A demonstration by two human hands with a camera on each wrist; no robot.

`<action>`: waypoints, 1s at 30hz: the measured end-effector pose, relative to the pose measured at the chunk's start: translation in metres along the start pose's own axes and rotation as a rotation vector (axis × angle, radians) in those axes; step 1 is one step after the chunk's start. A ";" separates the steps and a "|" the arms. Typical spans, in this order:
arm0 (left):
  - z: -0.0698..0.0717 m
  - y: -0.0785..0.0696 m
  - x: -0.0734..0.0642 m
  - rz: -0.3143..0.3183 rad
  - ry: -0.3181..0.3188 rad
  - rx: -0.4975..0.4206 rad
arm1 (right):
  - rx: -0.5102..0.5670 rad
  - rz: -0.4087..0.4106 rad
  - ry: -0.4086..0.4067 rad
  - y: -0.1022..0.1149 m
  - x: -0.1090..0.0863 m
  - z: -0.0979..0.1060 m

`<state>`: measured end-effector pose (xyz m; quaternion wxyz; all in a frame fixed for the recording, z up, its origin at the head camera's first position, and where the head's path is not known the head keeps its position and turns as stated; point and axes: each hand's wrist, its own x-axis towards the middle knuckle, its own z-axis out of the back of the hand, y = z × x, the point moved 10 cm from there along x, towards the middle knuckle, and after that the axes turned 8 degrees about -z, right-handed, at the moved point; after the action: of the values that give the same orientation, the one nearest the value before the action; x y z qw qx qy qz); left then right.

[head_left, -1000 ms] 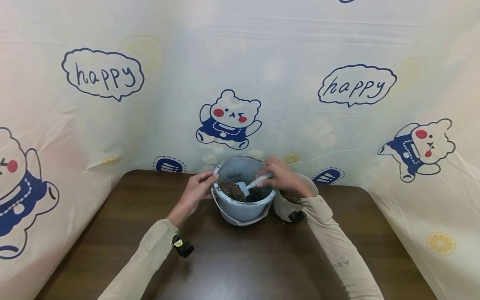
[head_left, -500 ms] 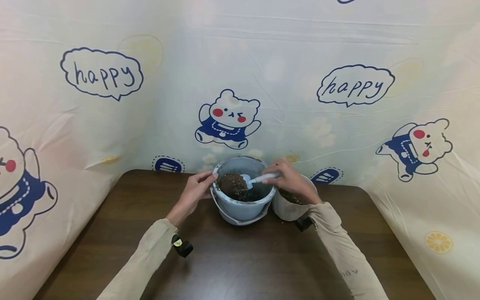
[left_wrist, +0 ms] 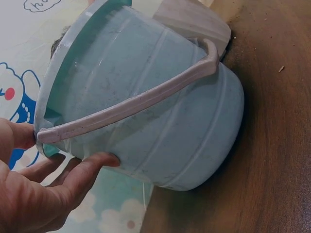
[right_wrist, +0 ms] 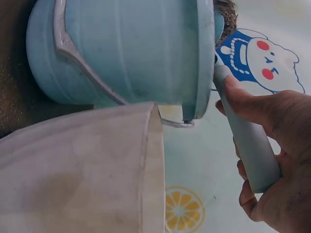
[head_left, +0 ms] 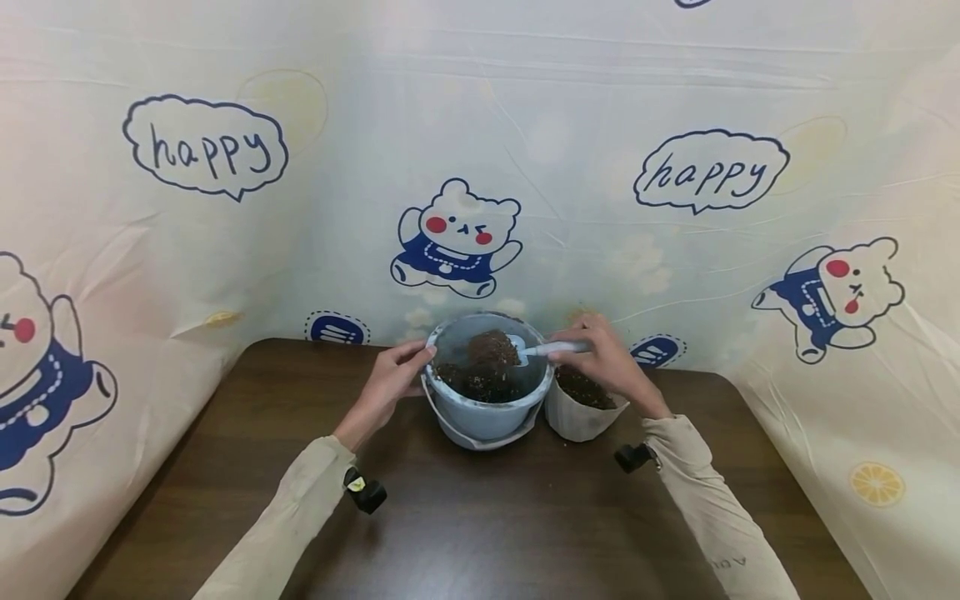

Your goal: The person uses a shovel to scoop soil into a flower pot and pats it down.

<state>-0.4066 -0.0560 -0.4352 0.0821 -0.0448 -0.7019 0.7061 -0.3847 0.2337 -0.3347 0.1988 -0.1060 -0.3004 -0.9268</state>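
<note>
A light blue bucket (head_left: pixel 483 421) stands on the table with dark soil (head_left: pixel 480 383) inside. At its left rim my left hand (head_left: pixel 386 379) grips the edge, thumb on top and fingers against the outer wall in the left wrist view. My right hand (head_left: pixel 600 354) holds a small trowel by its pale blue-grey handle (right_wrist: pixel 250 150). The trowel's blade carries a heap of brown soil (head_left: pixel 492 346) over the bucket's opening. Close to the bucket's right side is a whitish, soft-looking pot (head_left: pixel 581 423), also with soil in it, below my right hand.
A brown wooden table (head_left: pixel 480 525) bears both containers. The bucket's pale carrying handle (left_wrist: pixel 131 109) hangs down its side. Behind and beside the table hangs a printed cloth (head_left: pixel 585 150) with cartoon bears. A few crumbs lie on the tabletop near the pot.
My right hand has moved right with the trowel, lifting its soil load up from the bucket's contents. More of the whitish pot shows now. My left hand stays at the rim.
</note>
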 end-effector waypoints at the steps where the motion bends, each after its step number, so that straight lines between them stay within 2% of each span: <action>1: 0.000 0.000 0.000 0.001 0.000 0.003 | -0.003 0.004 -0.006 -0.001 -0.001 0.002; 12: -0.002 0.001 0.004 0.009 0.011 0.025 | -0.060 -0.064 -0.030 -0.025 -0.014 0.031; 18: -0.003 0.001 0.003 0.013 0.003 0.019 | -0.126 -0.050 -0.075 -0.031 -0.030 0.050; 25: -0.001 0.001 0.002 0.005 0.006 0.028 | -0.134 0.005 -0.144 -0.033 -0.052 0.068; 30: 0.000 0.002 0.002 0.004 0.008 0.031 | -0.123 -0.032 -0.173 -0.043 -0.067 0.078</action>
<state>-0.4086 -0.0555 -0.4367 0.0845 -0.0477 -0.6904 0.7169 -0.3369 0.3325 -0.3158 0.1506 -0.1928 -0.2605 -0.9340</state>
